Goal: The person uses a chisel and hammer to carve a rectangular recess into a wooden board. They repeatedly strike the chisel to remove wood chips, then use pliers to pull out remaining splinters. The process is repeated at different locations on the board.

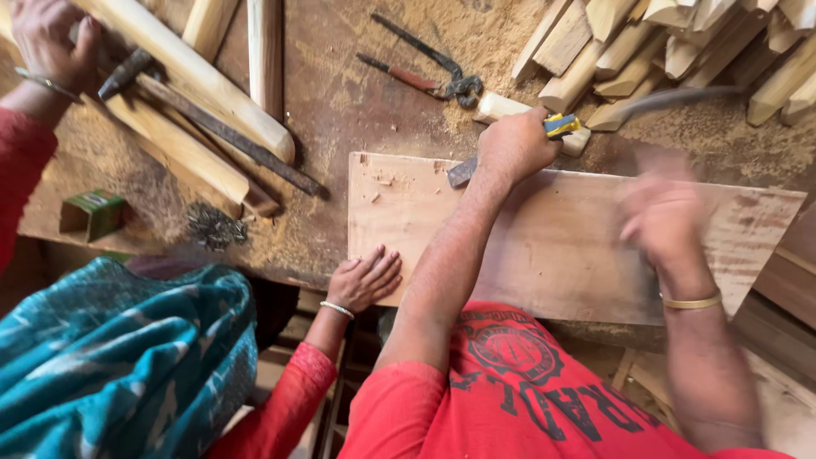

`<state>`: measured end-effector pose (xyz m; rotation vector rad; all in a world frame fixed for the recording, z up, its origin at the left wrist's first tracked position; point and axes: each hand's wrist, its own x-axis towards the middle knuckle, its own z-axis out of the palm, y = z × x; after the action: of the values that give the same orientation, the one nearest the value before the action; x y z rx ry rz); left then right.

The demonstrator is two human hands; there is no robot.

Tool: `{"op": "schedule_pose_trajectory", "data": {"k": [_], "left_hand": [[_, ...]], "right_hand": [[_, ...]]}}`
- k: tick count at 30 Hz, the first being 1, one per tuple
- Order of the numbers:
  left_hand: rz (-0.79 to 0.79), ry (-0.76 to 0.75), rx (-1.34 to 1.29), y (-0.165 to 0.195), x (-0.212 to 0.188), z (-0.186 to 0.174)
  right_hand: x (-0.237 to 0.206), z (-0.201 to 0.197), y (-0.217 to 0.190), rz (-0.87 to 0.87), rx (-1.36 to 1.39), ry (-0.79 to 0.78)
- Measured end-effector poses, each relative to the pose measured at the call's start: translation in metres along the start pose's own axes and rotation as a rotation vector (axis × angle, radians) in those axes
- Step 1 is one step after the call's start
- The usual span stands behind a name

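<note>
Your board lies flat on the bench, stiff and heavy; hold its edges. Your left hand is clenched around a chisel, blade on the board. Your right hand is blurred; I cannot tell its grip. A small green box sits far left.

Board: bare wood, matt, rough with chips. Chisel: dull metal blade, glossy yellow-and-blue plastic handle. Bench was worn wood under sawdust; pincers were dark metal.
</note>
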<state>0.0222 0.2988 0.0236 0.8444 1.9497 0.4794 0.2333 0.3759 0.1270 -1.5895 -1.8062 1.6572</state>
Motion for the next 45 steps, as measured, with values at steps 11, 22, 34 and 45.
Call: {"op": "schedule_pose_trajectory", "data": {"k": [11, 22, 34, 45], "left_hand": [[0.003, -0.040, 0.069, 0.000, 0.002, 0.006], [0.046, -0.031, 0.107, -0.001, -0.006, 0.004], [0.123, -0.045, 0.118, -0.004, -0.017, 0.002], [0.103, -0.053, 0.144, -0.005, -0.008, 0.006]], "right_hand": [[0.005, -0.009, 0.019, 0.166, -0.175, -0.221], [-0.004, -0.008, 0.038, 0.065, 0.116, 0.019], [-0.025, -0.005, 0.053, 0.118, 0.032, -0.080], [-0.025, -0.004, 0.056, 0.125, 0.088, -0.045]]}}
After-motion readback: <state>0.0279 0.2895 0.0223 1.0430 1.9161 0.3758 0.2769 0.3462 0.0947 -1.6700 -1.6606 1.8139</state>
